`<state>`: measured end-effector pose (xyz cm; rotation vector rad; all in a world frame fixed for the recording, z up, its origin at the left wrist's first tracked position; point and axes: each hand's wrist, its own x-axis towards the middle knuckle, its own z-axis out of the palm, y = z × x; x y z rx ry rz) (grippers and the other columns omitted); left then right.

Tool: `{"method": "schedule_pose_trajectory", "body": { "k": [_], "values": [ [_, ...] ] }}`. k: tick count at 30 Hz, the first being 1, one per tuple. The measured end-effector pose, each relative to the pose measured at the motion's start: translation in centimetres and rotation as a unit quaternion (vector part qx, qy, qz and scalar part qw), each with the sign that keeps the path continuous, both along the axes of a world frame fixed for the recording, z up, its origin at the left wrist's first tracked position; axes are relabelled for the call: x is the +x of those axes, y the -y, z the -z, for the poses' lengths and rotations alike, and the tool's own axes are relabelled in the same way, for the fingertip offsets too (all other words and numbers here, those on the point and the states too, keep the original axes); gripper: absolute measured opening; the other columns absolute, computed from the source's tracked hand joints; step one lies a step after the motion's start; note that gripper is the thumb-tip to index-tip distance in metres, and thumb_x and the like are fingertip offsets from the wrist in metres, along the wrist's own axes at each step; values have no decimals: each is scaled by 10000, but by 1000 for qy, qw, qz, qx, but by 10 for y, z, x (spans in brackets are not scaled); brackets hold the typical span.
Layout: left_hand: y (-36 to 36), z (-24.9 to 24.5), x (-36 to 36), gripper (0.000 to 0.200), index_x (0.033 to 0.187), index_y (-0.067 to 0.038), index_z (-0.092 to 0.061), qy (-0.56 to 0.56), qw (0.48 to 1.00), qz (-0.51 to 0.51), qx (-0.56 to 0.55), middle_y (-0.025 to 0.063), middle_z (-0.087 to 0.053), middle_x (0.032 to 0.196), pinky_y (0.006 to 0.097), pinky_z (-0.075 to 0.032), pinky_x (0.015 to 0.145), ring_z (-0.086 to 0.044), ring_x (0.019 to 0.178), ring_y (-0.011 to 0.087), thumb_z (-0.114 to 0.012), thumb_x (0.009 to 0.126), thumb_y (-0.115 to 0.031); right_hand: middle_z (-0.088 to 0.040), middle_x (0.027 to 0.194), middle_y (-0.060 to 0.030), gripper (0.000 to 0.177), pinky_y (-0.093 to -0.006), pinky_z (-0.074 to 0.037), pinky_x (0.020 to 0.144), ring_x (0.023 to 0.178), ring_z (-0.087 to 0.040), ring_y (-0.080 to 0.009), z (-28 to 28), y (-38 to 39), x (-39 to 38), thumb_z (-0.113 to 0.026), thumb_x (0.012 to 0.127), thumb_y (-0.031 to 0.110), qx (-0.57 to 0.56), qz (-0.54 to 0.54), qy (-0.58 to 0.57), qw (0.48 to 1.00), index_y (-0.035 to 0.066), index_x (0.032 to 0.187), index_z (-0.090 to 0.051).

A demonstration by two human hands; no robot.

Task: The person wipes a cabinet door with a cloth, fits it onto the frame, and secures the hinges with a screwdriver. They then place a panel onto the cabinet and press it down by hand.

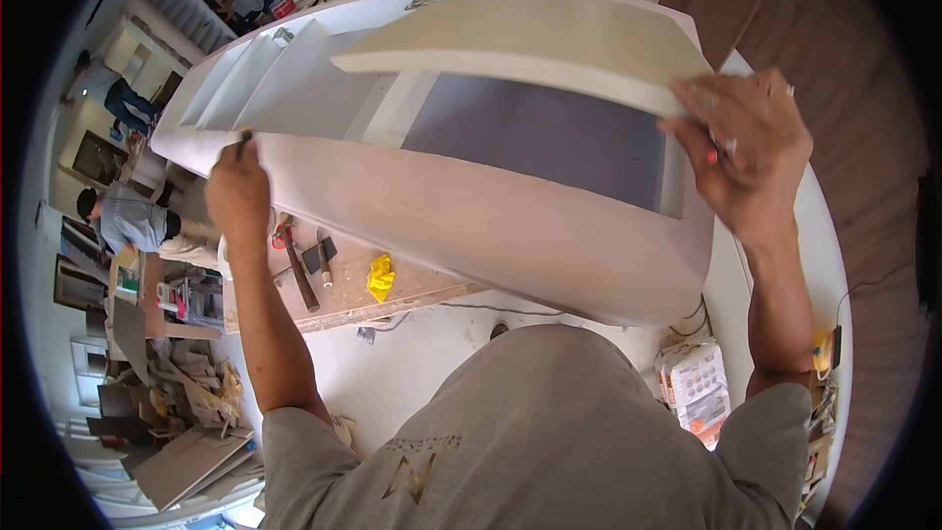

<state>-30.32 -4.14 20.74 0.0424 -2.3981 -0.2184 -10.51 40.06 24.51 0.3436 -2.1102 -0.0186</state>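
Grey shirt [549, 432] closest, filling bottom of view. Above it, long white cabinet [491, 226] lying on its side, open face up, dividers visible toward far end. Left grip [235, 194] closed round small dark tool [243, 138], tip up, pressed against cabinet's near top edge. Right grip [748, 152] curled over right end of pale board [520, 39], held tilted above cabinet's opening. Below cabinet, wooden surface [339, 304] carrying hammer [297, 273] and yellow rag [380, 277], near each other, not touching. 1 person [132, 221] crouched well off to left, another person [113, 98] farther back. Printed bag [695, 388] on floor at right.
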Motion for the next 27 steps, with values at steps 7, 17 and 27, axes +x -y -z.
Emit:
{"method": "schedule_pose_trajectory", "body": {
  "k": [7,17,27],
  "values": [
    [57,39,2,283,950,23,-713,-105,985,34,133,239,-690,823,457,-503,671,-671,753,417,-640,922,-249,-713,905,-62,358,-324,-498,643,752,-596,-235,32,17,11,-858,571,44,-67,-26,100,992,53,907,-734],
    [12,59,5,273,948,57,-675,-25,913,141,383,16,-584,673,234,-377,483,-486,526,64,-723,895,-206,-702,949,-126,300,-351,-534,721,837,-630,-270,17,7,11,-679,724,-138,-132,3,120,984,7,985,-706],
    [-58,44,3,262,873,18,-617,-31,949,159,270,4,-521,615,273,-401,545,-425,576,95,-761,868,-200,-690,961,-140,317,-375,-552,722,849,-649,-295,50,-27,-21,-655,772,-103,-99,49,205,973,24,1061,-692]
  ]
}}
